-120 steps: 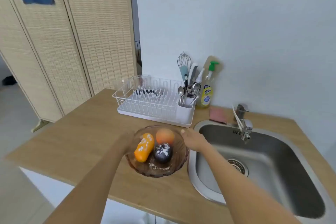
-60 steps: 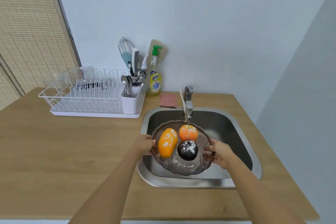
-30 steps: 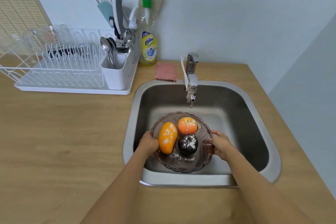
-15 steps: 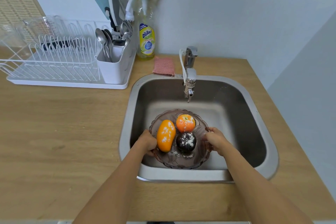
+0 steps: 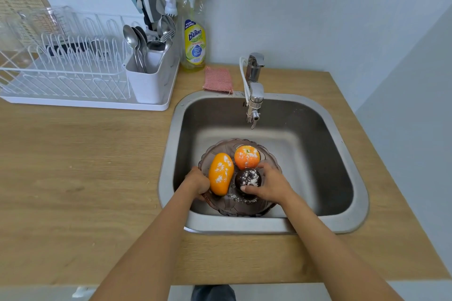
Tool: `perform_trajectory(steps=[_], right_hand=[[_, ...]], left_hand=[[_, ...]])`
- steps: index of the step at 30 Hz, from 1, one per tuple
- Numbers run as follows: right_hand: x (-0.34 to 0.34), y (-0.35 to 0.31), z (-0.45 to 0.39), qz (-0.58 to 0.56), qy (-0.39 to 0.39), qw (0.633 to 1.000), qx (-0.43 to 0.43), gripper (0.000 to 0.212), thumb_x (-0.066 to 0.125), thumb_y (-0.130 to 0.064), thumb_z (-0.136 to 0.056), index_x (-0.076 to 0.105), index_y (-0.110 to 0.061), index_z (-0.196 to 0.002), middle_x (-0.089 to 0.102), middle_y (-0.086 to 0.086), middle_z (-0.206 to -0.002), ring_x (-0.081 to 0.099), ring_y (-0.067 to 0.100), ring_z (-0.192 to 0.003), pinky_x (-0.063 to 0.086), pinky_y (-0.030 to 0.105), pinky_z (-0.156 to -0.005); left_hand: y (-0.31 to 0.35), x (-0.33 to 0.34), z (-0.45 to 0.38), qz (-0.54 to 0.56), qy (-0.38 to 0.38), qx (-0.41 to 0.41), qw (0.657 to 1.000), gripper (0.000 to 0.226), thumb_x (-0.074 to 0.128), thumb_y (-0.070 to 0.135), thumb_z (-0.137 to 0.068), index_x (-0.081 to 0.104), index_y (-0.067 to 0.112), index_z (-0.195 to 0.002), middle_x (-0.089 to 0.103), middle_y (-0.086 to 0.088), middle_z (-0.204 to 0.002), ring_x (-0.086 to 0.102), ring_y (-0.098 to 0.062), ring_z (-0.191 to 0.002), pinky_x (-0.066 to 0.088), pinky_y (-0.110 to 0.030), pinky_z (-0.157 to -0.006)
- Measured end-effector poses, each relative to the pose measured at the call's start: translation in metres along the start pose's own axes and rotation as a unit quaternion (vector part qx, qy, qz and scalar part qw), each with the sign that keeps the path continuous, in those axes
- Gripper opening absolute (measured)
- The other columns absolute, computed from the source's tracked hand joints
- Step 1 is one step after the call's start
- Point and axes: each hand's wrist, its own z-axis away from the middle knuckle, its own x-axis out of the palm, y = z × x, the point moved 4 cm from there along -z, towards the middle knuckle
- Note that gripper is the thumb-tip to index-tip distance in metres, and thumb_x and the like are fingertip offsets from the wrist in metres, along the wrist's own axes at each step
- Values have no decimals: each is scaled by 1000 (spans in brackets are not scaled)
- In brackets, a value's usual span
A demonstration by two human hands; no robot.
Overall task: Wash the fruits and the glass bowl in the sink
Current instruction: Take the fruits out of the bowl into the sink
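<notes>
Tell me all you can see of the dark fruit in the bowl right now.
The dark fruit is round, near black, with a small dimple on top and white powdery specks. It sits in the tinted glass bowl down in the sink, beside the mango and just below the orange. The right hand wraps it, thumb and fingers on its sides. More white powder lies beneath it.

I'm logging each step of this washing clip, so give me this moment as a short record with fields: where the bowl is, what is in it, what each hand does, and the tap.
bowl: glass bowl down in the sink
contents: mango, orange, dark fruit, all dusted with white powder
left hand: holds the bowl's left rim
right hand: grip closing around the dark fruit
tap: no water visible
</notes>
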Motion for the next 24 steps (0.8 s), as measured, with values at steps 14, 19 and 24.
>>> perform_trajectory(steps=[14,19,24], right_hand=[[10,2,-12,55,-51,997,18,96,86,-43,-61,34,-20,-139,51,5,-137,50,27,-124,44,40,-103],[8,-1,-10,64,-54,996,12,98,86,-45,-60,31,-26,-139,50,4,-139,50,29,-124,44,44,-102],[6,-2,-7,53,-46,997,29,99,86,-43,-60,32,-19,-139,51,6,-137,50,29,-123,45,41,-102]], left_hand=[[-1,1,1,4,-2,-1,1000,59,50,-1,-92,25,9,-144,45,-23,-137,58,-42,-113,58,-50,-83],[1,1,4,3,-2,0,1000,57,51,1,-93,27,9,-144,47,-22,-136,59,-41,-113,58,-49,-84],[2,-1,9,12,-2,-3,1000,56,51,-1,-92,28,8,-142,47,-23,-136,60,-41,-112,58,-50,-83]])
